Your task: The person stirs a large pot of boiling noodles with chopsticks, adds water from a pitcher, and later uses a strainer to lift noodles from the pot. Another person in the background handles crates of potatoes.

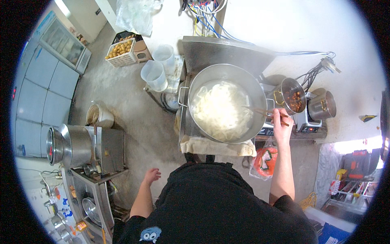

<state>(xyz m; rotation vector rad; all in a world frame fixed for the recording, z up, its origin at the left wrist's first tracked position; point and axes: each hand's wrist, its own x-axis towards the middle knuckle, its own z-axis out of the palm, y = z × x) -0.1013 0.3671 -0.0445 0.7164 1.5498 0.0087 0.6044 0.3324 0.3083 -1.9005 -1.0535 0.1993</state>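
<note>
A large two-handled metal pot [198,134] stands on the cooker in front of me, holding pale, wide noodle-like strips [222,106] in liquid. My right hand [281,125] is closed around a pair of long brown chopsticks [259,110] at the pot's right rim, and their tips reach in among the strips. My left hand [153,175] hangs low to the left of my body, over the floor, with its fingers slightly bent and nothing visible in it. A folded cream cloth [218,147] lies along the cooker's front edge.
Right of the pot stand a smaller pot [278,96] with reddish-brown pieces and another metal pot [318,106]. Two plastic jugs [154,76] [164,56] sit at the left. A basket of potatoes [122,58] and a white bucket [105,117] stand on the floor. Cables [320,68] run along the wall.
</note>
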